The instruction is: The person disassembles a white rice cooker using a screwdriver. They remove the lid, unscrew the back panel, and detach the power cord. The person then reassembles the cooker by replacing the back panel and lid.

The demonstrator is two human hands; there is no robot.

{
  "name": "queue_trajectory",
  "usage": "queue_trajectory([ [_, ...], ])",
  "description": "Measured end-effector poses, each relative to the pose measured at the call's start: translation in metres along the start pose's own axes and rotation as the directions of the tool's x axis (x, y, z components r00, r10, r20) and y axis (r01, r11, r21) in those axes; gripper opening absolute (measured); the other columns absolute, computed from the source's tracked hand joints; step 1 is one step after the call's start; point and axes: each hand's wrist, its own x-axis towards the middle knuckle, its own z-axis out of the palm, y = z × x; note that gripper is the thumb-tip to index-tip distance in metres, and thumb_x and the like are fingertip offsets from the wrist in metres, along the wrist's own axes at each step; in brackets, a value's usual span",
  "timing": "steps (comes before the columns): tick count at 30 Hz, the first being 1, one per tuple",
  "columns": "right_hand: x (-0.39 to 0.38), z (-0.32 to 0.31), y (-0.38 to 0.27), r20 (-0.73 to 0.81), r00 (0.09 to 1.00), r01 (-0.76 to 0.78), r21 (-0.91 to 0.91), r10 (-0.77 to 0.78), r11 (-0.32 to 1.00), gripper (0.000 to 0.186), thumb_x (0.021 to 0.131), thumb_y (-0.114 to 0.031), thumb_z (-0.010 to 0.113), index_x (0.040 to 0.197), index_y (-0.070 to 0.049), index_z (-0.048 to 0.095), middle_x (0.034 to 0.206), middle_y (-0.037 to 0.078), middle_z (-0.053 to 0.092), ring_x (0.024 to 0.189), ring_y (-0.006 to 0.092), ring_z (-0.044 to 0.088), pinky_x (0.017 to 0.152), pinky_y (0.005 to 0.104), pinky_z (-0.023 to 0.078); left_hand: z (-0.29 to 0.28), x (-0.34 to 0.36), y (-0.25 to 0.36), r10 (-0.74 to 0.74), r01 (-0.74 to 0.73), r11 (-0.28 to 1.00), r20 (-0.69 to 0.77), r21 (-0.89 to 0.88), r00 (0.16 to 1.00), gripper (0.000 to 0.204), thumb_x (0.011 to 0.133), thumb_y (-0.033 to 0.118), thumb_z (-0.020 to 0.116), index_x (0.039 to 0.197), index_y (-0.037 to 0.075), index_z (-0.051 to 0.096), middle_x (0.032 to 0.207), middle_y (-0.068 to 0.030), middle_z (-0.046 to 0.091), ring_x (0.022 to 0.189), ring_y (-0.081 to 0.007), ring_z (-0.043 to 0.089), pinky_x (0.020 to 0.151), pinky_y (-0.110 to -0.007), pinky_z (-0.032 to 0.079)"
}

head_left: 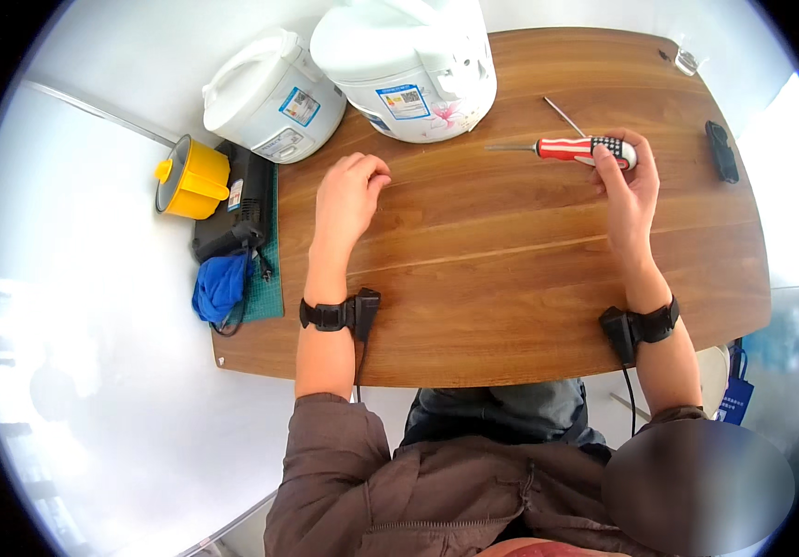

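My right hand grips a screwdriver by its red, white and black patterned handle, its metal shaft pointing left. Just behind it a thin metal rod lies on the wooden table. My left hand is over the table's left half, fingers curled together with nothing visible in them, in front of two white lidded appliances, a smaller one and a larger floral one. Black straps with small devices and cables are on both forearms.
At the left, a yellow pot sits on a black object beside a blue cloth and green mat. A black object and small clear item lie at the right. White walls flank the table; a blue bag is below right.
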Motion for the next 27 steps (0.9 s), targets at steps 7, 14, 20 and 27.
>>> queue_trajectory([
  [7,0.000,0.005,0.008,0.039,0.991,-0.129,-0.047,0.131,0.991,0.022,0.097,-0.009,0.067,0.116,-0.003,0.059,0.087,-0.001,0.061,0.070,0.0048,0.055,0.060,0.0210,0.045,0.019,-0.006,-0.010,0.039,-0.038,0.998,-0.022,0.043,0.999,0.007,0.085,0.007,0.074,0.090,0.005,0.069,0.091,-0.0099,0.064,0.092,-0.0320,0.064,0.078,-0.042,0.052],
  [14,0.002,0.005,0.006,0.048,0.979,-0.196,-0.010,0.196,0.981,0.018,0.097,-0.009,0.065,0.113,-0.004,0.058,0.090,0.001,0.061,0.071,0.0057,0.057,0.060,0.0219,0.047,0.021,-0.003,-0.006,0.038,-0.037,0.998,-0.030,0.050,0.999,0.008,0.086,0.009,0.076,0.091,0.005,0.071,0.090,-0.0089,0.064,0.088,-0.0299,0.064,0.075,-0.041,0.051],
  [20,0.003,0.002,0.008,0.052,0.981,-0.189,0.000,0.189,0.982,0.017,0.096,-0.008,0.064,0.112,-0.003,0.058,0.089,0.001,0.061,0.070,0.0062,0.058,0.059,0.0224,0.047,0.017,-0.002,0.002,0.029,-0.025,0.998,-0.067,0.062,0.997,0.008,0.087,0.011,0.075,0.091,0.005,0.072,0.089,-0.0086,0.065,0.085,-0.0284,0.065,0.073,-0.040,0.051],
  [27,0.007,0.002,0.013,0.152,0.948,-0.259,-0.144,0.279,0.955,0.019,0.094,-0.009,0.064,0.110,-0.002,0.057,0.089,0.004,0.064,0.072,0.0074,0.062,0.062,0.0233,0.051,0.005,0.011,0.029,0.241,-0.224,0.970,-0.418,0.089,0.876,0.009,0.089,0.006,0.074,0.098,0.006,0.073,0.096,-0.0081,0.065,0.088,-0.0271,0.063,0.078,-0.038,0.050],
])
